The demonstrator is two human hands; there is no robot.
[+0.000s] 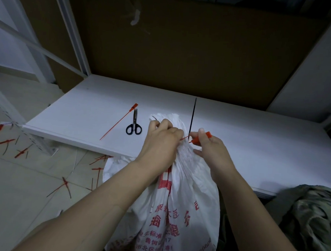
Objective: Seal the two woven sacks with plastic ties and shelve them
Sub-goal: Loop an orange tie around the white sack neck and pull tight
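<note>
Left hand (161,142): grip closed round the gathered neck of the white sack (185,203), bunching the mouth tight so a tie can cinch it. Right hand (211,147): thumb and fingers pinch the head end of the red tie (202,137), with its thin strap running across to my left fingers at the neck. Looks like I'm threading or tightening the loop, but I can't tell whether it's locked. A black tie (192,117) sticks up from the neck just beside the red one.

The sack stands on the floor against the front edge of the white shelf board (256,139), neck at hand height, not yet shelved. Scissors (134,126) and a spare red tie (120,121) lie side by side on the board within reach, likely for trimming and for the second sack. Cut tie scraps (61,185) litter the floor on my left. At right is a camouflage bundle (309,219); can't tell what it is.
</note>
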